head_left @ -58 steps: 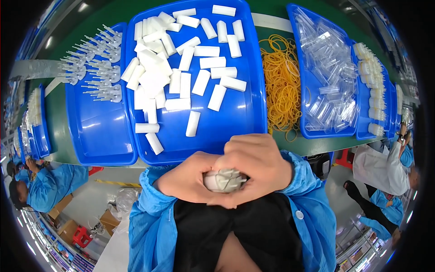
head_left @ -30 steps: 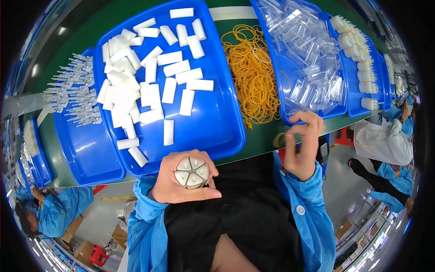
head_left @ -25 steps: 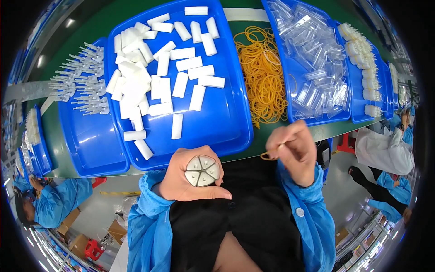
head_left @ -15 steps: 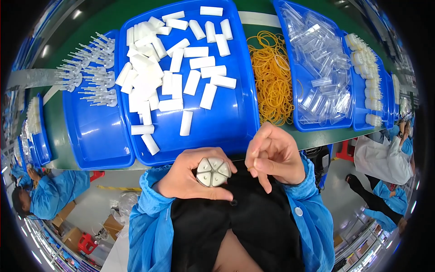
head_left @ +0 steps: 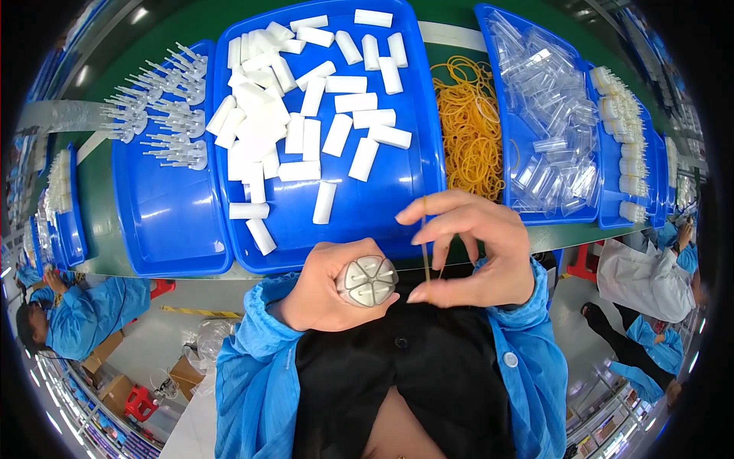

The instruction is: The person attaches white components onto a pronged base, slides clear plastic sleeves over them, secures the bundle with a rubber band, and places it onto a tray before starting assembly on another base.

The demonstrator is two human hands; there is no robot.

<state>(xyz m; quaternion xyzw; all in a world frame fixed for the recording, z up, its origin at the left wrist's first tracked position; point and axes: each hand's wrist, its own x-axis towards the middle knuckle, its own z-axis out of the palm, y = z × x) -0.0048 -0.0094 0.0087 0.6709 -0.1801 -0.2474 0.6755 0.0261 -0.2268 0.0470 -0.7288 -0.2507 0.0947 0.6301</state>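
The left hand (head_left: pixel 325 294) is closed around a round bundle of white wedge-shaped plastic pieces (head_left: pixel 367 281), their flat ends facing up in a pie pattern, held just in front of the body below the near edge of the green desk (head_left: pixel 95 191). The right hand (head_left: pixel 474 252) holds a thin yellow rubber band (head_left: pixel 425 245) stretched upright between thumb and fingertips, just beside the bundle and not touching it. The bundle appears light and rigid, but the separate smooth pieces can probably slip apart, so grip is best taken around the circumference, as the left hand does. The band is soft and elastic; hold it from inside the loop and spread it wide. Behind, the large blue plastic tray (head_left: pixel 382 191) carries loose white plastic blocks (head_left: pixel 306 130); a pile of yellow rubber bands (head_left: pixel 470 130) lies on the desk beside it.
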